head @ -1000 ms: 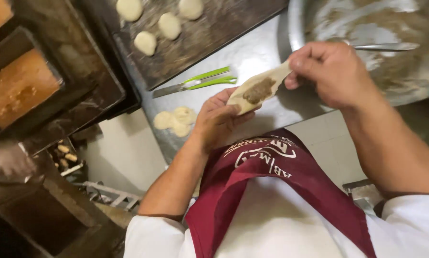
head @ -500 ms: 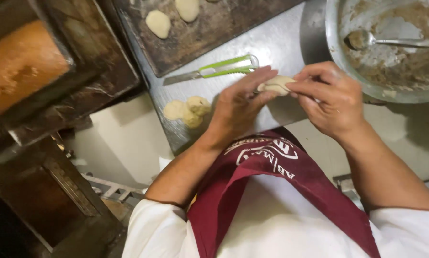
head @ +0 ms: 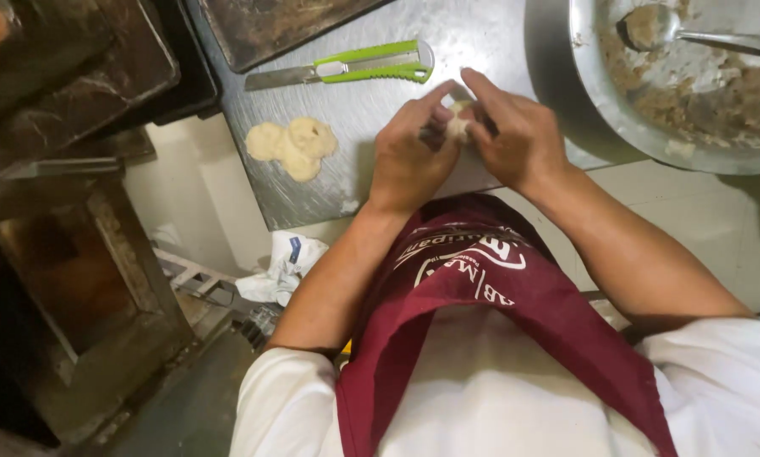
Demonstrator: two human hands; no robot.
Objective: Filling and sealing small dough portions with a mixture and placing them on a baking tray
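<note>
1. Beyond the left hand [head: 409, 161], a green utility knife [head: 346, 66] lies across the steel worktop [head: 329, 195].
2. Left of it sit flattened dough pieces [head: 293, 145], bare steel between.
3. Right of the right hand [head: 511, 140], the metal bowl [head: 591, 76] blocks passage.

dough piece [head: 458, 127]: pale cream | dough rounds [head: 293, 145]: pale yellow | utility knife [head: 371, 63]: lime green, grey | apron [head: 481, 305]: maroon, white-printed | bowl [head: 591, 76]: silver
</note>
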